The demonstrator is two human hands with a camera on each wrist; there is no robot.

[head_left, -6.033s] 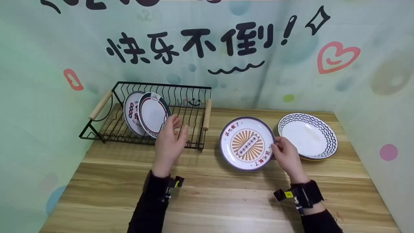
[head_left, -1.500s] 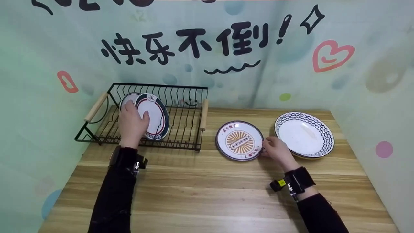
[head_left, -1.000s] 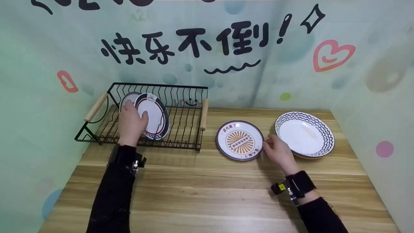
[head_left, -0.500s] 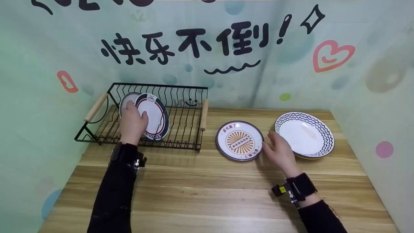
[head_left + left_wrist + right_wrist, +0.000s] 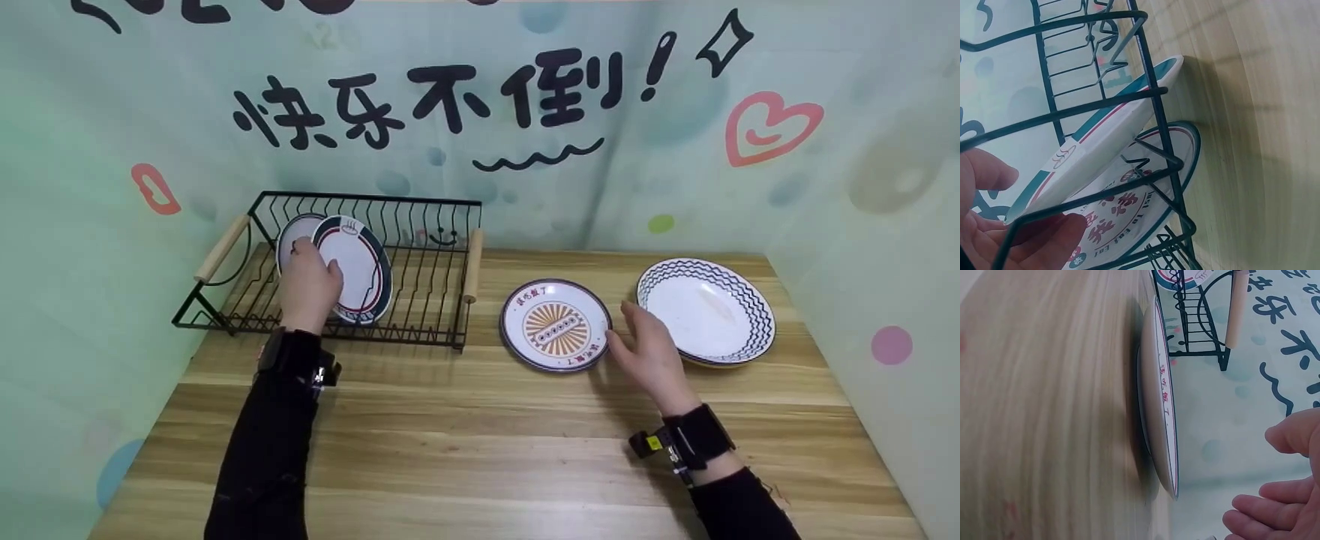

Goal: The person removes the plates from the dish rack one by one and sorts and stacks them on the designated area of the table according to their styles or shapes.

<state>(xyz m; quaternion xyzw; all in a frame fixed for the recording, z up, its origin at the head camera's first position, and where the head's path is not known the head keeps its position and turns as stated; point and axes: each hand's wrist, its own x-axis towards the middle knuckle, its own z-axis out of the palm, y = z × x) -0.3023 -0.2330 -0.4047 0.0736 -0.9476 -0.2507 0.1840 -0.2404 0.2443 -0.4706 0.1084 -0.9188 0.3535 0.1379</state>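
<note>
In the head view, two plates lean in the black wire dish rack (image 5: 409, 330): a green-and-red-rimmed plate (image 5: 352, 270) and a plate with red characters (image 5: 1123, 219) behind it. My left hand (image 5: 309, 285) reaches into the rack at their upper edges. In the left wrist view its fingers (image 5: 1050, 239) extend between the plates, behind the green rim, while the thumb (image 5: 994, 170) stands apart from the plate's face. A sunburst-patterned plate (image 5: 556, 326) lies face up on the table. My right hand (image 5: 651, 360) is beside its right edge, fingers loosely extended and holding nothing.
A white bowl (image 5: 701, 319) with a wavy-line rim stands behind the right hand, on the wooden table (image 5: 465, 442). Wooden handles (image 5: 474, 266) flank the rack. A printed cloth backdrop (image 5: 540, 202) closes off the rear and both sides.
Since the oldest frame, my right hand has laid down the sunburst plate and let go, its fingers loosening. My left hand has moved left into the rack, then stayed nearly still there.
</note>
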